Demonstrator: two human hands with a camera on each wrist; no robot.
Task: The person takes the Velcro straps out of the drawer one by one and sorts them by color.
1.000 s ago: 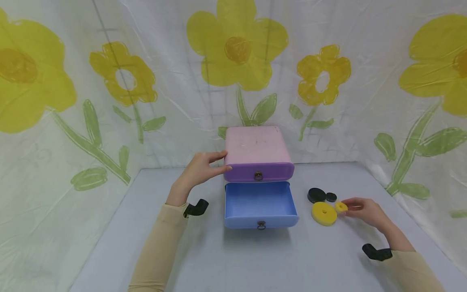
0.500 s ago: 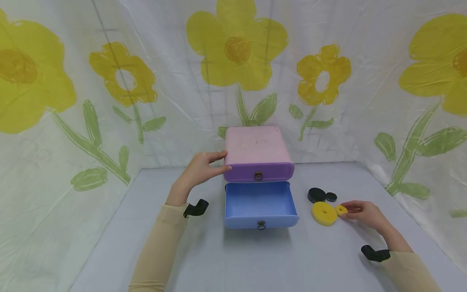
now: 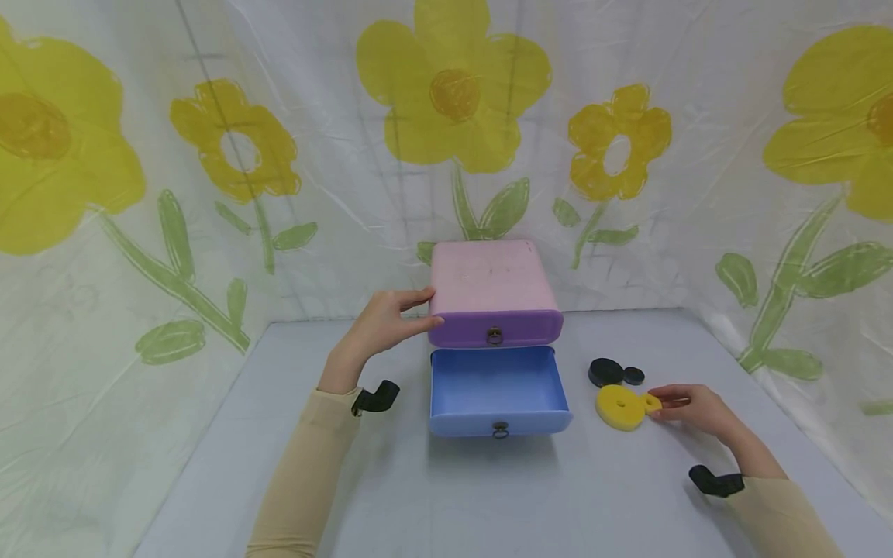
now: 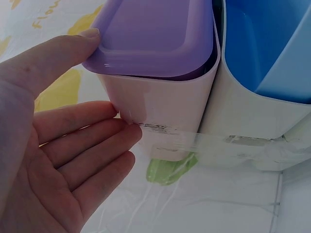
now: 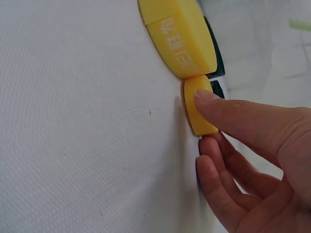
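Observation:
A small drawer cabinet stands at the table's middle: a pink upper case (image 3: 491,275) with a closed purple drawer (image 3: 460,330), and beneath it a pulled-out blue drawer (image 3: 498,425) with nothing inside. My left hand (image 3: 380,319) touches the upper case's left side, thumb at the edge of the purple front, fingers nearly straight in the left wrist view. My right hand (image 3: 705,409) pinches a small yellow roll (image 3: 652,402), probably of tape, between thumb and fingers. That roll touches a larger yellow roll (image 3: 620,407) bearing white printed characters.
Behind the yellow rolls lie a large black roll (image 3: 605,372) and a small black roll (image 3: 633,376), side by side. The pale table (image 3: 516,504) ends at a white curtain (image 3: 335,232) with painted yellow flowers. The blue drawer juts toward the front.
My right hand has moved slightly left and down, bringing the small yellow roll against the larger one. My left hand and the cabinet have stayed still.

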